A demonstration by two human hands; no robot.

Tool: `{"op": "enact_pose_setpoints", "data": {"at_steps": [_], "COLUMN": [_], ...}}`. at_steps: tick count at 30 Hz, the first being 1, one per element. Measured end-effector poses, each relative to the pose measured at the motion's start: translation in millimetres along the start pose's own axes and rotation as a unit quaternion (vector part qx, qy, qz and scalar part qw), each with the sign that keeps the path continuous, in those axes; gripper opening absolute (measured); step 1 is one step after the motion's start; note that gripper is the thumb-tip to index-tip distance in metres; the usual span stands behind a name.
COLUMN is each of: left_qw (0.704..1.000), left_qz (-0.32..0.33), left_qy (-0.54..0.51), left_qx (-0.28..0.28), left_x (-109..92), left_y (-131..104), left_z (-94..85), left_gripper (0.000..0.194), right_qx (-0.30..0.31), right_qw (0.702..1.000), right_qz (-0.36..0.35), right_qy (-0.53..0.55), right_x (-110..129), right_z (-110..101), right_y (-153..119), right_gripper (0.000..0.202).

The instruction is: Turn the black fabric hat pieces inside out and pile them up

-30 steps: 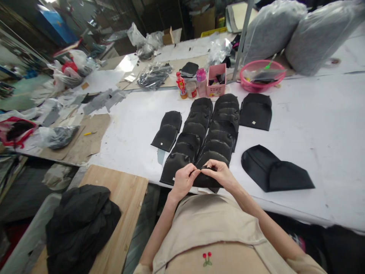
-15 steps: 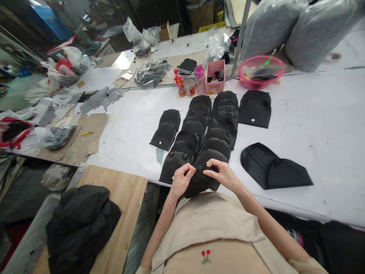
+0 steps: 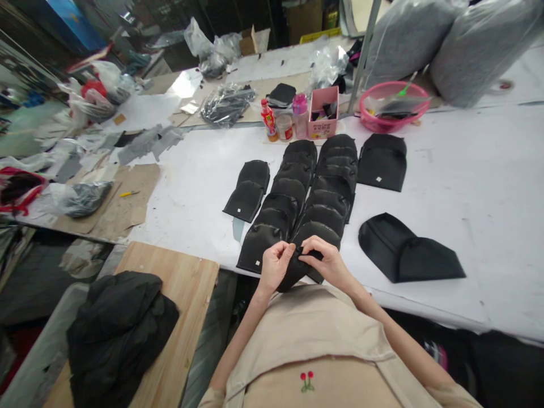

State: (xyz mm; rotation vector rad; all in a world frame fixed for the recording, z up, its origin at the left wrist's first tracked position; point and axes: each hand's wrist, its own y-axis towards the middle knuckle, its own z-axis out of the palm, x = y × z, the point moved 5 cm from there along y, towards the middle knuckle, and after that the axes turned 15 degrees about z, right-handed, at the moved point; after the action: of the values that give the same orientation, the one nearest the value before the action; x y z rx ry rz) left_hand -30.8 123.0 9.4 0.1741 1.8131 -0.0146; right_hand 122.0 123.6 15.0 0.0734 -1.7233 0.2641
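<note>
At the table's near edge, both hands pinch the rim of a black leather-like piece [image 3: 293,273], close to my apron. My left hand [image 3: 275,264] grips its left side between thumb and fingers. Just to the right, my right hand [image 3: 323,259] pinches the same rim, its fingertips near the left ones. Beyond the hands, similar black pieces lie overlapped in two rows, a left row [image 3: 284,195] and a right row [image 3: 329,198]. A folded black piece [image 3: 408,249] rests on the right. The held piece's lower part is partly hidden by my hands.
Another black stack [image 3: 249,192] lies left of the rows, and one more piece [image 3: 382,164] lies right. Behind stand a red-capped bottle [image 3: 268,120], a jar [image 3: 284,127], a pink box [image 3: 323,122] and a pink basin [image 3: 393,122]. Black cloth [image 3: 121,334] covers part of a wooden board [image 3: 199,283].
My hands have drawn closer together along the rim, the left shifting slightly right. The held piece appears more bunched between them. The view has tilted a little.
</note>
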Motion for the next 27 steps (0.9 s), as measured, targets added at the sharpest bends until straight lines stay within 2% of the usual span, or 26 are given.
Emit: {"op": "enact_pose_setpoints", "data": {"at_steps": [5, 8, 20, 27], "left_qw": [0.987, 0.98, 0.992, 0.994], "left_qz": [-0.101, -0.125, -0.075, -0.067], "left_qy": [-0.125, -0.153, -0.102, -0.077], "left_qx": [-0.019, -0.019, 0.023, 0.042], "left_x": [21, 25, 28, 28], "left_y": [-5, -6, -7, -8], "left_z": [6.3, 7.6, 6.2, 6.1], "left_gripper": [0.04, 0.037, 0.02, 0.015], "right_qx": [-0.009, -0.004, 0.02, 0.031], "right_qw": [0.999, 0.999, 1.0, 0.998], "right_qz": [-0.022, -0.015, 0.016, 0.045], "right_qy": [-0.04, -0.036, -0.003, 0.008], "right_x": [0, -1, -9, -12], "right_z": [0, 0, 3, 4], "right_y": [-3, -3, -4, -4], "right_gripper": [0.007, 0.007, 0.011, 0.004]}}
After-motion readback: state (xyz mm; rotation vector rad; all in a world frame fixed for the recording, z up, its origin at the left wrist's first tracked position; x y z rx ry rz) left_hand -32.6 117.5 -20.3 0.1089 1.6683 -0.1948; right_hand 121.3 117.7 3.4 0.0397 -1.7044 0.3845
